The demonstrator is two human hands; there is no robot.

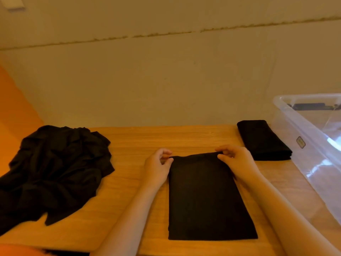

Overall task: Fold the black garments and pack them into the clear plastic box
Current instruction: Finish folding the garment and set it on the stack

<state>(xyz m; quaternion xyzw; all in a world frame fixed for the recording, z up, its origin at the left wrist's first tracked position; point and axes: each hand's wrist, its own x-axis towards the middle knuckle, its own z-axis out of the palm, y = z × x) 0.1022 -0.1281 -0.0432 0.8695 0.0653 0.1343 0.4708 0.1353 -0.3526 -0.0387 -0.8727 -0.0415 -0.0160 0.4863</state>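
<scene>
My left hand (156,167) and right hand (234,161) pinch the two far corners of a black garment (206,198) folded into a long rectangle on the wooden table (147,139). Thumb and curled fingers of each hand close narrowly on the cloth's far edge, the left at its left corner, the right at its right corner. From my fingertips the garment runs flat back toward me between my forearms, its near edge lying close to the table's front edge. Just beyond and to the right of my right hand lies a second folded black garment (263,141), a compact bundle resting on the table, apart from the piece I hold. Further right of that stands the clear plastic box (295,119), its near wall just beside the folded bundle; something dark shows at its far end, too small to make out. Well to the left of my left hand, a loose heap of black garments (55,169) sprawls unfolded across the table's left side.
</scene>
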